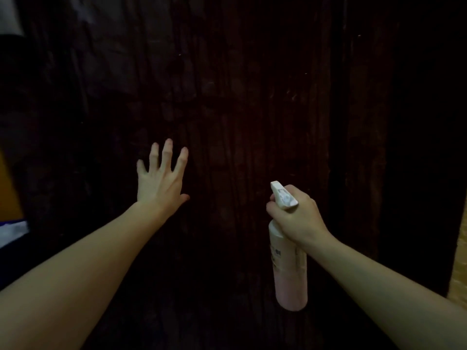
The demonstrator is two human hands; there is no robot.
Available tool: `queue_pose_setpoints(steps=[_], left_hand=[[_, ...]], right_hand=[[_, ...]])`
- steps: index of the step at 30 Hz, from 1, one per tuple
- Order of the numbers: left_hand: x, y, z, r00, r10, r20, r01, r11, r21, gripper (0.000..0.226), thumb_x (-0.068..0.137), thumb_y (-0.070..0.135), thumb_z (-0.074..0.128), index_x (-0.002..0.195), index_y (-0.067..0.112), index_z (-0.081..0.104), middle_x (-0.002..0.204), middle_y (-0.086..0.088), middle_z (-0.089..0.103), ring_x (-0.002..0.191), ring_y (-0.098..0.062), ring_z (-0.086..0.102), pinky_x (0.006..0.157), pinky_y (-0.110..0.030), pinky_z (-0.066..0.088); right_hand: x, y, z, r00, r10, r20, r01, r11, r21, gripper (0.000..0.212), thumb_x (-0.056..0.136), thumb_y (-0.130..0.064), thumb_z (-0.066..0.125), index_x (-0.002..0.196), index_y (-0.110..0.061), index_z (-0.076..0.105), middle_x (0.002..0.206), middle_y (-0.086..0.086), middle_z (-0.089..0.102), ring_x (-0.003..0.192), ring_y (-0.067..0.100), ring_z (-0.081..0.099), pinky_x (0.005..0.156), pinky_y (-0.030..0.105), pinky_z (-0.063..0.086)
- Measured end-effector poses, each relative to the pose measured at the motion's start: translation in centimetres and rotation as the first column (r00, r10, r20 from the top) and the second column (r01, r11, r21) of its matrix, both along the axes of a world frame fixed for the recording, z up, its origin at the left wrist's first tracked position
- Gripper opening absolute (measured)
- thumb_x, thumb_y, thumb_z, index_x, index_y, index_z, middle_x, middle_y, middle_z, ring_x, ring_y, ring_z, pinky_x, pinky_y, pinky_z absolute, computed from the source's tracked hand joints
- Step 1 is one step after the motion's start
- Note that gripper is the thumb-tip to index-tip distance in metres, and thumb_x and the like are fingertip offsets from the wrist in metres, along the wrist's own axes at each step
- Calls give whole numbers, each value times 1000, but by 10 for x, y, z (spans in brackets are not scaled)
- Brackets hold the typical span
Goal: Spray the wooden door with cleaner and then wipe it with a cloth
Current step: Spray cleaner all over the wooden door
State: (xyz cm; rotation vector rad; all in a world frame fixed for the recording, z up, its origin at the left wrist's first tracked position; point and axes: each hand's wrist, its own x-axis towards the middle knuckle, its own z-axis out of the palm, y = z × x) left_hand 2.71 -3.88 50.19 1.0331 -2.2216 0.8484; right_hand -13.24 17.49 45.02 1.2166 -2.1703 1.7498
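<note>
Dark wooden door (240, 97) fills the view, with both bare hands raised in front of it.

The door's grain is dim and hard to read, and its edges fade into shadow. The left hand (161, 178) is spread flat toward the door, fingers straight and apart, holding nothing; whether the palm touches the wood cannot be told. The right hand (295, 213) has its grip clamped round the neck of a pink spray bottle (290, 269), fingers curled at the white trigger head (283, 195), nozzle facing the door. A light wall strip (458, 261) shows at the right edge, cut off. At the left edge sits something pale and blurred (12, 231), unidentifiable.
</note>
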Motion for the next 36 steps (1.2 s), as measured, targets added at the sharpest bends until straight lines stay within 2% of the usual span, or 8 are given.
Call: queue_pose_setpoints(steps=[9,16,22,26,31,36], left_hand=[[42,-26,-17,1000,-4,0,4,1000,2,114,71,59,75,154,22,6,160,-14,-3,147,-37,1,112,-63,23],[40,-33,-18,999,-19,25,19,1000,0,111,77,62,67,154,23,-4,160,-14,-11,147,-37,-4,113,-65,17],[48,-37,-17,995,-28,91,26,1000,14,125,70,70,67,151,25,-18,159,-11,-20,147,-36,-10,114,-65,13],[64,-43,-13,987,-49,153,49,999,3,130,69,62,75,151,25,-18,158,-11,-25,148,-33,-11,117,-59,14],[97,-58,-33,997,51,64,-52,998,19,133,67,59,78,150,23,-20,156,-14,-24,146,-37,-12,116,-60,15],[105,-67,-41,997,56,53,-56,998,-1,132,68,63,75,150,22,-19,157,-14,-22,147,-39,-6,117,-59,11]], right_hand=[[32,-40,-5,999,42,-34,-42,999,13,13,82,-24,64,72,-26,57,69,-4,63,70,17,63,71,46,56],[49,-62,-14,994,107,30,-107,994,27,9,82,-21,65,81,-28,59,76,-5,64,74,15,64,73,43,57],[62,-75,-17,996,83,17,-84,995,48,12,79,-20,64,72,-28,58,71,-5,64,73,17,64,72,43,56],[72,-78,-18,994,104,38,-107,992,66,7,81,-19,64,78,-24,60,75,-4,65,76,16,64,71,37,54],[89,-85,-22,977,205,55,-208,975,77,7,82,-17,66,86,-20,61,80,-3,66,75,14,64,61,28,49],[101,-100,-24,970,235,62,-240,967,81,5,77,-25,65,79,-27,61,76,-5,66,76,18,65,70,39,55]])
